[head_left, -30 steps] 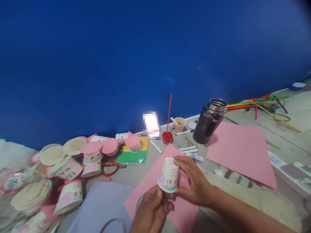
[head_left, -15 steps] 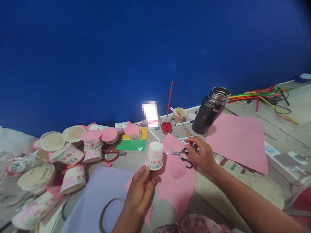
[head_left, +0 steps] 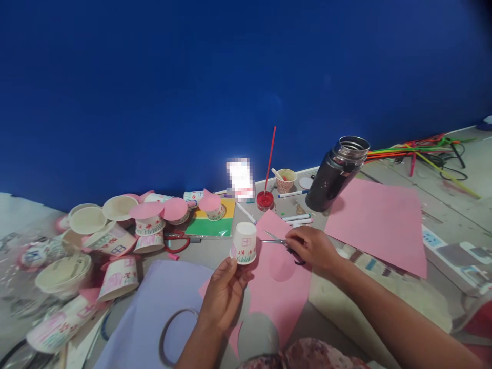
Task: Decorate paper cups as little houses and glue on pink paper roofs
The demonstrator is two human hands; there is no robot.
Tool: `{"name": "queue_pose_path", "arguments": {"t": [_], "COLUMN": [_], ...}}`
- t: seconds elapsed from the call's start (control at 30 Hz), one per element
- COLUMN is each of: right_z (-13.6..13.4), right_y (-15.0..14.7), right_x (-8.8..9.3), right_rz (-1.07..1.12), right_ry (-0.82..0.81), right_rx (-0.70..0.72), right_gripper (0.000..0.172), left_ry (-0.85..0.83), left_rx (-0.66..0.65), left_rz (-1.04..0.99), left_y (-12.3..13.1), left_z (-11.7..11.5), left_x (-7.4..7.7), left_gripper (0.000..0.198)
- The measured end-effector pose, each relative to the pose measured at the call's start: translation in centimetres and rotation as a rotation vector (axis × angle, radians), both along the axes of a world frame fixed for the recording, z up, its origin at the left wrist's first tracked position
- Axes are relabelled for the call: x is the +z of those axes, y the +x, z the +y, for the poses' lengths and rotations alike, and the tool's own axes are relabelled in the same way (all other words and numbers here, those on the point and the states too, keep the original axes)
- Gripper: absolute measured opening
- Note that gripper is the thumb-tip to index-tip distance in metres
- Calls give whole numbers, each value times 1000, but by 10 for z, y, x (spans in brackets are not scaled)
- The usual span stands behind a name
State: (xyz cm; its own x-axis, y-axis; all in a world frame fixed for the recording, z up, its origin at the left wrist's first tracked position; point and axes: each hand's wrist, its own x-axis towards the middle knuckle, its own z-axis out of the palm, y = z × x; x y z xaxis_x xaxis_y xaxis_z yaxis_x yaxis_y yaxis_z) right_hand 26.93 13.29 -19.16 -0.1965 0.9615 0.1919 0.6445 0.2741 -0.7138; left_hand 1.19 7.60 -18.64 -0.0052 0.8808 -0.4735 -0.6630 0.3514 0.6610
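Note:
My left hand holds a small white paper cup upside down by its rim, pinched between thumb and fingers; the cup has pink and green drawings on it. My right hand lies over the black handles of a pair of scissors, fingers curled on them, blades pointing left. Both hands are above a pink paper sheet with round holes cut out of it.
Many decorated paper cups, some with pink circle lids, are heaped at the left. A dark flask, red paint pot with a red stick, markers, a large pink sheet, lilac paper and coloured pipe cleaners lie around. A blue wall stands behind.
My right hand let go of the cup, reached right toward the markers, then settled onto the scissors' handles. My left hand moved the cup slightly left and keeps holding it.

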Motion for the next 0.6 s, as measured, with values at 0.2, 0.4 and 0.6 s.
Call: {"name": "queue_pose_path", "arguments": {"t": [0.2, 0.4, 0.6], "right_z": [11, 9, 10], "right_y": [18, 17, 20], "right_x": [3, -2, -8], "right_rz": [32, 120, 138], "right_ry": [25, -87, -169], "right_rx": [-221, -223, -211], "right_gripper": [22, 20, 21], "left_ry": [-8, -18, -9], "left_rx": [-40, -74, -78], "left_rz": [-37, -118, -160], "left_y": [3, 8, 9], "left_z": [-2, -6, -8], "left_x": [-1, -5, -10], "left_gripper": [35, 33, 36]}}
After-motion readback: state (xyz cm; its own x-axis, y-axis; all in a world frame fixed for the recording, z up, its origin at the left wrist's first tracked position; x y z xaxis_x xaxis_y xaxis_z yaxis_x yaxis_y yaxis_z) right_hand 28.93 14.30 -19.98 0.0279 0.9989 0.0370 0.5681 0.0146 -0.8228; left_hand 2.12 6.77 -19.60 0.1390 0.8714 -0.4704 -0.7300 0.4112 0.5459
